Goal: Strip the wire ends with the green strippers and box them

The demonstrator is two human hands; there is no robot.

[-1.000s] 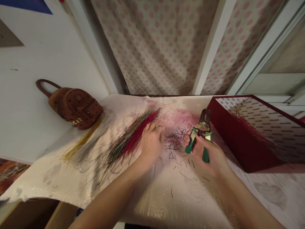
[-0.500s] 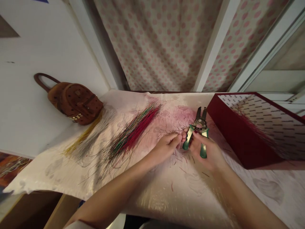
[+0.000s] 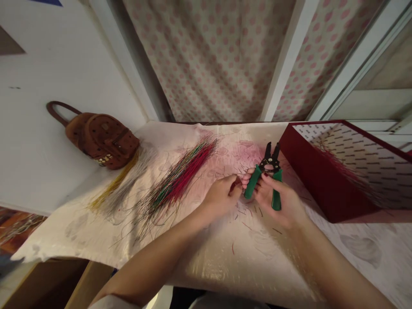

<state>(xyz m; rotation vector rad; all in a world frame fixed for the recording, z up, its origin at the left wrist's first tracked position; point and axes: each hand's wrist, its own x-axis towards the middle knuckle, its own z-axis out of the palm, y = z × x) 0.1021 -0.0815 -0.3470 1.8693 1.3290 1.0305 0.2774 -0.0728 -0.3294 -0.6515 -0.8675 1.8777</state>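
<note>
In the head view, my right hand (image 3: 286, 201) holds a pair of wire strippers (image 3: 269, 162) with green handles and black jaws. The handles are spread and the jaws point away from me, apart. My left hand (image 3: 222, 195) is closed, its fingers curled close to the right fingertips. Whatever is between them is too small to make out. Left of my hands lies a bundle of red and green wires (image 3: 186, 176). Short wire offcuts (image 3: 247, 226) are scattered on the table cover beneath and around both hands.
A dark red box (image 3: 305, 180) with patterned lining stands at the right, with reddish wires (image 3: 346, 167) inside. A brown backpack (image 3: 106, 139) leans on the wall at the left. Yellow wires (image 3: 112, 184) and pale grey wires (image 3: 130, 182) lie before it. A dotted curtain (image 3: 219, 60) hangs behind.
My left hand has drawn slightly left from the right fingertips, its fingers more curled. The wire strippers have turned a little in my right hand and remain held with jaws apart.
</note>
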